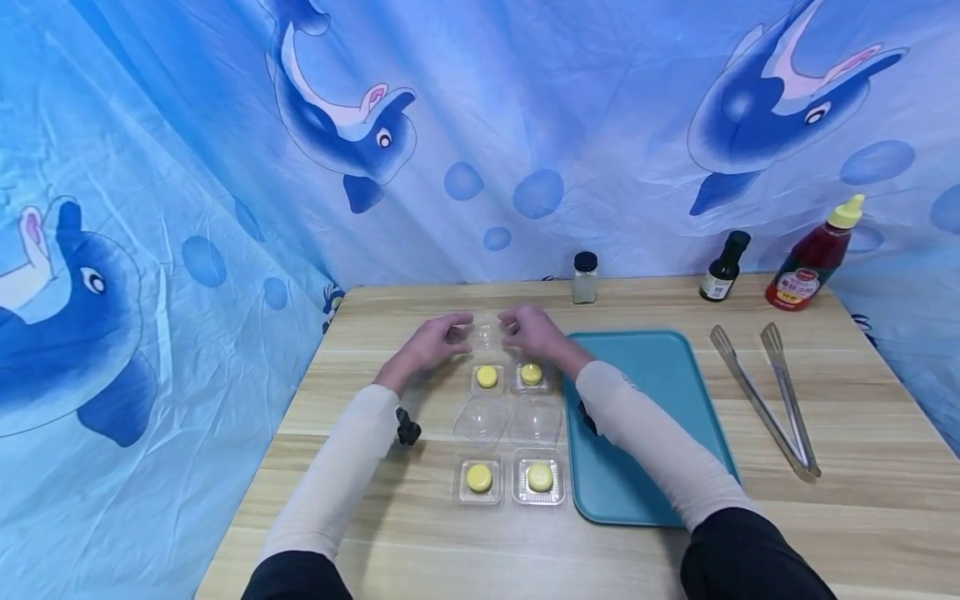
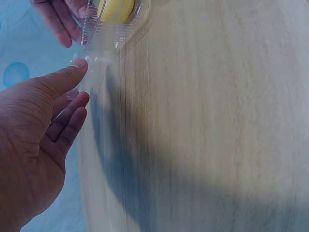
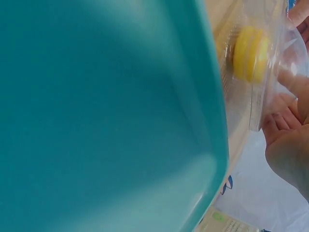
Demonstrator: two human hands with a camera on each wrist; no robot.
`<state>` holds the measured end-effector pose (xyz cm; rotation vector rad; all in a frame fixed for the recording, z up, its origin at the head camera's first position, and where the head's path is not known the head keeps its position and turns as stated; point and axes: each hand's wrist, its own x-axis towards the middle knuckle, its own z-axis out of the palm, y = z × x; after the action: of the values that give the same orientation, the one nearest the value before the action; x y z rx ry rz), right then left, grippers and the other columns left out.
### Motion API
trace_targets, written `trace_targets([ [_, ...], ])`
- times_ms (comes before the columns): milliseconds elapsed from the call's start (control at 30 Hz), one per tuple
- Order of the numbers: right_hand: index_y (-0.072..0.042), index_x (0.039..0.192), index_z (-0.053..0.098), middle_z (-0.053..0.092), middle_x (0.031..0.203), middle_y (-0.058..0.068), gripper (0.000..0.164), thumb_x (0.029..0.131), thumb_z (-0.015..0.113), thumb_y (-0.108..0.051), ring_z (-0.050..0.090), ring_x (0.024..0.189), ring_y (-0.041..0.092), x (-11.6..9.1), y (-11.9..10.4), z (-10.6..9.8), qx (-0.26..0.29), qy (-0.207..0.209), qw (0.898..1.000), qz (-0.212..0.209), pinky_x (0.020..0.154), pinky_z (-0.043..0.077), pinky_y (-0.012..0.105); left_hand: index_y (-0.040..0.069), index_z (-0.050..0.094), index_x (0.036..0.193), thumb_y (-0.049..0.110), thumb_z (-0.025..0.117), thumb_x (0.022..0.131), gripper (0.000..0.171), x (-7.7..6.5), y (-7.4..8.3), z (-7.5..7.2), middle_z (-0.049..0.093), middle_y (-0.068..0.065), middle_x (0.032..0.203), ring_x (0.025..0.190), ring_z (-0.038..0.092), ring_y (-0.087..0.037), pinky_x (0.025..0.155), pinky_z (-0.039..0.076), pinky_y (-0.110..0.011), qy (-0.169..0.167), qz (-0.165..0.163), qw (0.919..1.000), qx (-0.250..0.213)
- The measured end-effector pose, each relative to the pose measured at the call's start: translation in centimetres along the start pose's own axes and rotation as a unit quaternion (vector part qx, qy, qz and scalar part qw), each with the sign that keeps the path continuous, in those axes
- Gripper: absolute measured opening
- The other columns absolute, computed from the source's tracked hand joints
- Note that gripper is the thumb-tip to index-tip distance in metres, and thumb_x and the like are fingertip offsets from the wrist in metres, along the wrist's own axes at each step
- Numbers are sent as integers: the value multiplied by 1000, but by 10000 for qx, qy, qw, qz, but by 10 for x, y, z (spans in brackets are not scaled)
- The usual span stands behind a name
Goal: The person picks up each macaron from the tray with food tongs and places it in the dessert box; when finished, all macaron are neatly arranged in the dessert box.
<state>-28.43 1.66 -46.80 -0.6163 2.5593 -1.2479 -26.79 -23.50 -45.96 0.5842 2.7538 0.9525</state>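
Observation:
In the head view my left hand [image 1: 438, 340] and right hand [image 1: 534, 332] hold a clear plastic lid [image 1: 486, 332] between them, one at each side. It rises behind a small clear box [image 1: 475, 385] that carries a yellow macaron [image 1: 487, 377]. Close up in the left wrist view, the thumb and fingers of my left hand [image 2: 46, 125] lie either side of the lid's edge. My right hand [image 3: 289, 137] has its thumb and fingers at the clear dome. Beside that box stands another macaron [image 1: 531, 373], partly below my right hand.
Nearer me, two clear boxes hold macarons [image 1: 479, 478], their open lids [image 1: 480, 419] lying behind them. A teal tray [image 1: 637, 492] lies under my right forearm. Tongs [image 1: 787, 383] rest right of it. A shaker [image 1: 584, 283], small dark bottle [image 1: 724, 271] and red sauce bottle [image 1: 813, 258] line the back.

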Motion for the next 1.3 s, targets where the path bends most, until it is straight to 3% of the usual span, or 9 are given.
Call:
trace_targets([
  [100,4,145,59,68,136,22,55,94,77,3,69,122,34,-1,-2,1,234,143,9996,13,103,59,38,4,55,152,12,80,97,61,2,2,1,65,-17,144,127,66,-32,112,52,-45,102,-47,9999,12],
  [267,6,135,66,71,128,24,40,96,74,3,70,118,36,-3,-5,-1,1089,614,9921,138,99,61,38,7,59,149,13,84,93,61,4,6,-1,68,-13,138,121,67,-30,108,55,-45,399,-60,9992,-50],
  [467,8,109,73,77,103,23,15,94,75,7,75,91,30,-2,-9,-4,1578,1396,9775,119,78,65,29,2,62,143,1,82,92,55,3,14,-6,70,-14,133,112,70,-30,101,59,-39,696,277,9952,-631],
  [667,14,113,72,76,94,22,22,92,73,11,73,70,18,-7,-12,-7,1937,1301,9723,108,68,66,28,1,65,136,-6,78,92,46,-3,18,-10,72,-16,125,106,71,-27,97,61,-33,876,456,9905,-954],
  [867,6,95,73,73,89,16,6,90,75,9,74,78,25,-16,-16,-9,1583,1245,9793,-185,72,66,31,0,67,128,-4,77,94,36,-9,22,-15,75,-12,115,104,73,-27,95,62,-34,926,513,9882,-1109],
  [1000,-2,86,70,73,89,11,10,89,74,6,74,85,25,-21,-15,-10,1007,1407,9828,-647,76,65,31,-2,69,125,0,75,97,29,-13,22,-17,77,-12,115,106,74,-27,97,61,-34,852,560,9870,-1239],
  [1167,-5,79,67,74,86,10,14,85,73,6,76,87,23,-29,-18,-10,590,1637,9782,-1136,80,65,34,0,67,136,16,73,103,37,-18,20,-19,76,-11,125,116,72,-26,101,59,-34,349,444,9845,-1661],
  [1300,-6,78,65,73,86,11,16,84,72,8,76,90,23,-35,-19,-8,401,1830,9695,-1579,79,65,26,-2,59,146,22,67,107,47,-22,22,-20,71,-13,135,123,69,-28,105,58,-37,-127,436,9802,-1929],
])
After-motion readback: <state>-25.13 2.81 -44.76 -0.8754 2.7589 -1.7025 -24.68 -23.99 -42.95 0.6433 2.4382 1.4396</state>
